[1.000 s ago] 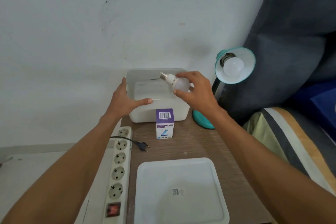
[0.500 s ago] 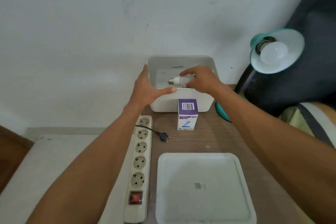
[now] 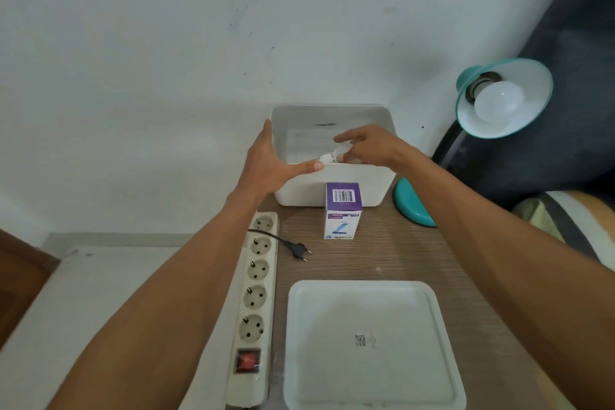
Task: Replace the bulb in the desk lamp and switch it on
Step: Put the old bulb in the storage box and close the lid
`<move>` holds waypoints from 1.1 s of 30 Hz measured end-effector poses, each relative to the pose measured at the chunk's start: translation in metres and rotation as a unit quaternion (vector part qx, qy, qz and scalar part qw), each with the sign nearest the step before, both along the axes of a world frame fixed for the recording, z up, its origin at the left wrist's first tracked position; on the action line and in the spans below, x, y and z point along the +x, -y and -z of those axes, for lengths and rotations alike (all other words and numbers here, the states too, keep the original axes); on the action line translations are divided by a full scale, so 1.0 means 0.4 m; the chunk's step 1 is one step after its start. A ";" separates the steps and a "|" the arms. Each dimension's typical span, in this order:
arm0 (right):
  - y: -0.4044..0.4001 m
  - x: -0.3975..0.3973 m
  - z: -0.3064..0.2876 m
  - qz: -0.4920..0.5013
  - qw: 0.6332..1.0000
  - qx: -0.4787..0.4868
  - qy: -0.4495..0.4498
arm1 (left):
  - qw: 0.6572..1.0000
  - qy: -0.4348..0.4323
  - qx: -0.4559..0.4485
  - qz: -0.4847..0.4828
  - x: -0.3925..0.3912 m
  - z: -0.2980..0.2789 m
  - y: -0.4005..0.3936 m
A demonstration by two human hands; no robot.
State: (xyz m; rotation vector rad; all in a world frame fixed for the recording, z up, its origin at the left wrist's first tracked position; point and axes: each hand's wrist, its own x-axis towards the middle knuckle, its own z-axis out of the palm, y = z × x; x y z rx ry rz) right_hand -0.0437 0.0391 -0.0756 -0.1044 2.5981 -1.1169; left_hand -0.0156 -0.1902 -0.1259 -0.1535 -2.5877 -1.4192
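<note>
With the left hand [image 3: 266,170] spread open against the white bin [image 3: 332,191] and the right hand [image 3: 369,148] clamped on the loose bulb [image 3: 332,156] inside it, a hard release could crack the glass.

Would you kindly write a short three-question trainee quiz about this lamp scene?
1. True or false: the plug is pushed into the power strip.
2. What is the right hand holding inside the bin?
3. The carton stands: A) inside the bin, B) in front of the bin, C) on the lid.

Key
1. False: it lies loose on the desk.
2. A bulb, while the left hand steadies the bin's corner. Another bulb sits in the lamp.
3. B
</note>
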 end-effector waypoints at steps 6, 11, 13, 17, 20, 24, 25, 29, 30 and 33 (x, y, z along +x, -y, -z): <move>-0.004 0.003 0.010 0.005 1.000 -0.019 -0.003 | 1.000 -0.003 -0.008 0.002 0.000 0.003 -0.002; -0.006 0.007 0.009 0.000 1.000 -0.016 -0.007 | 1.000 0.001 -0.014 0.005 0.001 -0.001 -0.004; -0.007 0.008 0.010 -0.003 1.000 -0.010 -0.007 | 1.000 0.008 -0.014 0.004 0.000 -0.001 -0.003; -0.009 0.019 -0.003 0.000 1.000 0.011 -0.018 | 0.998 0.039 -0.039 0.007 0.002 -0.016 0.000; -0.020 0.049 -0.023 0.025 0.997 0.011 -0.066 | 0.994 0.074 -0.082 -0.003 0.014 -0.033 -0.002; -0.044 0.111 -0.041 0.060 0.988 0.013 -0.139 | 0.993 0.078 -0.074 -0.046 0.088 -0.034 -0.016; -0.049 0.133 -0.046 0.071 0.986 0.007 -0.153 | 0.994 0.076 -0.064 -0.054 0.115 -0.029 -0.018; -0.070 0.247 -0.057 0.086 0.977 0.009 -0.196 | 0.996 0.052 -0.053 -0.052 0.240 0.004 -0.032; -0.073 0.283 -0.052 0.090 0.977 0.011 -0.190 | 0.996 0.048 -0.051 -0.051 0.280 0.009 -0.040; -0.086 0.397 -0.021 0.102 0.980 0.033 -0.167 | 0.997 0.024 -0.053 -0.052 0.397 0.019 -0.062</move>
